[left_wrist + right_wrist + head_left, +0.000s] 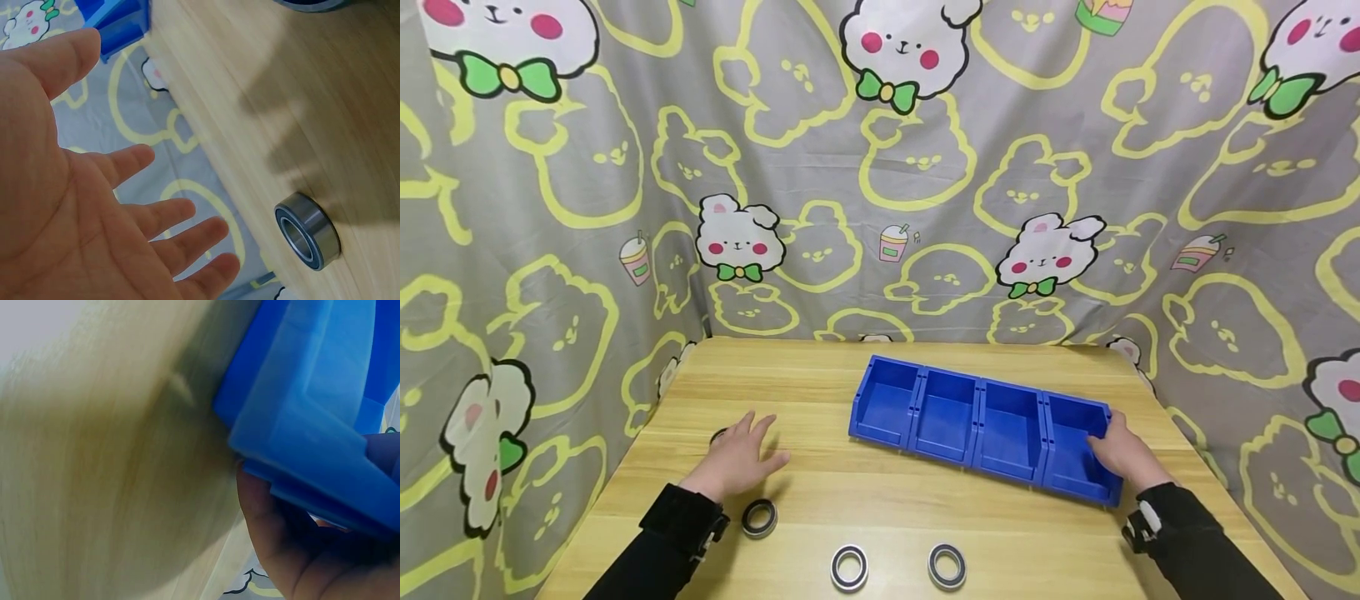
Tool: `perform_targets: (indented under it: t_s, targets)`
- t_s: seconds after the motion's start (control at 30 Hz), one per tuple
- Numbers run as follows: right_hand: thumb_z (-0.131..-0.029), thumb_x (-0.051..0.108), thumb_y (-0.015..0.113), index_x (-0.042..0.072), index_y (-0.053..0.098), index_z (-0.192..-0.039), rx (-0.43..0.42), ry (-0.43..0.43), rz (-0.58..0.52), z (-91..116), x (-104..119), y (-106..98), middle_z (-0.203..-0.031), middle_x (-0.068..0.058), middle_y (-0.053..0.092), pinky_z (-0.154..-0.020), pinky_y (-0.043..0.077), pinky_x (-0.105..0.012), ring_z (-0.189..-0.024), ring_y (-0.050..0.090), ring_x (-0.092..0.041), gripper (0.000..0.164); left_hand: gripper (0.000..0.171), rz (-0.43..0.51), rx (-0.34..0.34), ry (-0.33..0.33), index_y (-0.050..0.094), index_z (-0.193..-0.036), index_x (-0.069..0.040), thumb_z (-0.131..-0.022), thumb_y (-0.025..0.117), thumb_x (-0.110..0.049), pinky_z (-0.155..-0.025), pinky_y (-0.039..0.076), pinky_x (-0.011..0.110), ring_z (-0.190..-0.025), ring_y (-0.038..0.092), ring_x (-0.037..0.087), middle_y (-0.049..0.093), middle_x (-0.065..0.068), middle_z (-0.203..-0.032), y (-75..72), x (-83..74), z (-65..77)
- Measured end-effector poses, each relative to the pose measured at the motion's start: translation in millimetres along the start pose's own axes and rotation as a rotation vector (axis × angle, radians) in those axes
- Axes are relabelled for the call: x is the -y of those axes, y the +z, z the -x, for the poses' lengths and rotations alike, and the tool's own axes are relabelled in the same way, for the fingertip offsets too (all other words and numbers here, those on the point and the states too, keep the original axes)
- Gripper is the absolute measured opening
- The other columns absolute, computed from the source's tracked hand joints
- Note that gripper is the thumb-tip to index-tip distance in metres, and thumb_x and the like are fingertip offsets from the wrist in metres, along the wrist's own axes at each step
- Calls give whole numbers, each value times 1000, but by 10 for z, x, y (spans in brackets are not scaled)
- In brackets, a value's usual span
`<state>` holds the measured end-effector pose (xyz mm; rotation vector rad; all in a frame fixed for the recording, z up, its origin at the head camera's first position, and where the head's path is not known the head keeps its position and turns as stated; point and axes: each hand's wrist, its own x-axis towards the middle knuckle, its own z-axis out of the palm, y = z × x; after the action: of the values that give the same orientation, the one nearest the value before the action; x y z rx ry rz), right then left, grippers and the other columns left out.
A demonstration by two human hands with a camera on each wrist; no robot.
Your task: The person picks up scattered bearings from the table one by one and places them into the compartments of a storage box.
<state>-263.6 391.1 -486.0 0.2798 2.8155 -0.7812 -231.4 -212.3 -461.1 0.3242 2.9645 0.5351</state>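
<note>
A row of joined blue storage bins (943, 417) sits at an angle on the table's right half. My right hand (1126, 452) grips the wall at its right end, thumb over the inner side; in the right wrist view, fingers (256, 500) curl around the blue plastic. My left hand (735, 458) hovers over the table's left side, fingers spread and holding nothing. Partly hidden behind it is a ball bearing (718, 434). A second bearing (759, 518) lies just below that hand. In the left wrist view, a bearing (306, 231) lies beyond the fingertips.
Two more bearings lie near the table's front, one at the middle (849, 568) and one to its right (947, 567). The wooden table (820, 492) is bordered at the back and sides by a patterned grey curtain (820, 167).
</note>
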Motion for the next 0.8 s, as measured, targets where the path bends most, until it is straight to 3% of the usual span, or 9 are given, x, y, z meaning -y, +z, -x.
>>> perform_targets:
  t_s: [0.2,0.43,0.8]
  targets:
    - [-103,24,43,-24,-7,-142,8,12,-2,-6,-2,0,-137,-57,20,-102,35,-67,-123,35,-67,80,77,3,18,14,39,-152,-2,-96,61,-51,-103,27,74,-134,32,61,30,38,-151,9,16,-10]
    - [-102,16,39,-24,-6,-142,18,19,1,-12,17,-16,-135,-56,23,-99,38,-67,-121,39,-66,72,75,-1,53,7,44,-149,-3,-97,59,-54,-105,32,67,-134,40,51,43,31,-146,-9,33,-13]
    - [-99,9,36,-27,-2,-140,11,-31,48,21,11,-40,-134,-57,23,-99,38,-67,-121,40,-65,67,70,27,76,-2,46,-147,-2,-96,63,-47,-103,36,64,-130,43,52,46,31,-143,-11,47,18]
